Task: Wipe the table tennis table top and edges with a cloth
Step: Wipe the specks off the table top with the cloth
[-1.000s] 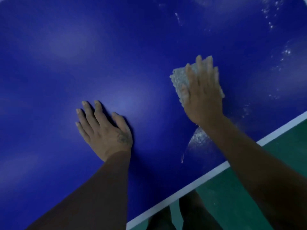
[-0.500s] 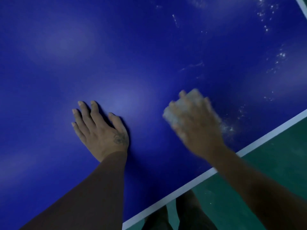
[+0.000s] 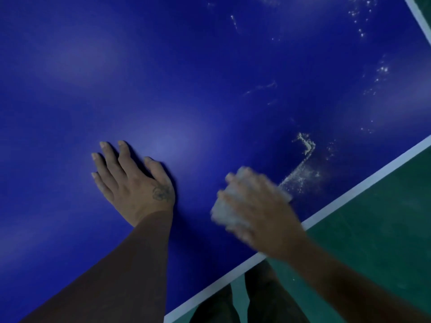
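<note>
Right hand (image 3: 261, 210) holds the cloth (image 3: 224, 210) bunched under curled fingers, at 5 o'clock on the surface (image 3: 186, 78), near the white edge line (image 3: 363, 183). Motion blur hides the exact grip. Left hand (image 3: 133, 183) lies flat with fingers spread, bracing at 9 o'clock of the cloth. Risk: the powder streak (image 3: 300, 169) at 1 o'clock of the cloth smears, or gets swept over the edge onto the floor (image 3: 384, 229). A bunched cloth has a small contact patch and likely leaves missed bands.
</note>
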